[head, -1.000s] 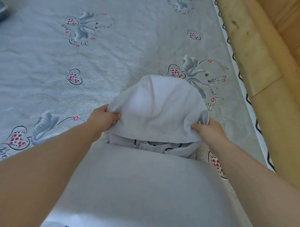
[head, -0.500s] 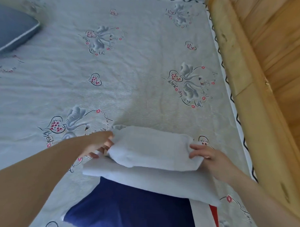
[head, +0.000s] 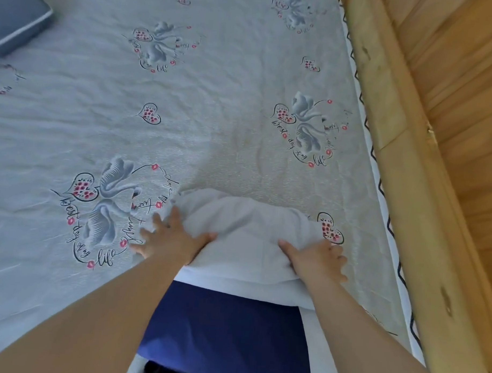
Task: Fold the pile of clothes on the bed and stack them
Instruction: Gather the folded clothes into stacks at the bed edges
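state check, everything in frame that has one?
white garment: folded, lying on the bedsheet
left hand: fingers spread, thumb on the garment's left edge
right hand: thumb on the garment, fingers at its right edge
blue fabric: flat, under the garment's near edge
pillow: lying far left

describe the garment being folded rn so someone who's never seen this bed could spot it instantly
Start at the wooden bed frame along the right side, then come left onto the swan-and-heart printed sheet. Near the bottom centre, between the left hand and right hand, sits the white folded garment. It is plain white and puffy, unlike the printed sheet and the dark blue fabric just below it.
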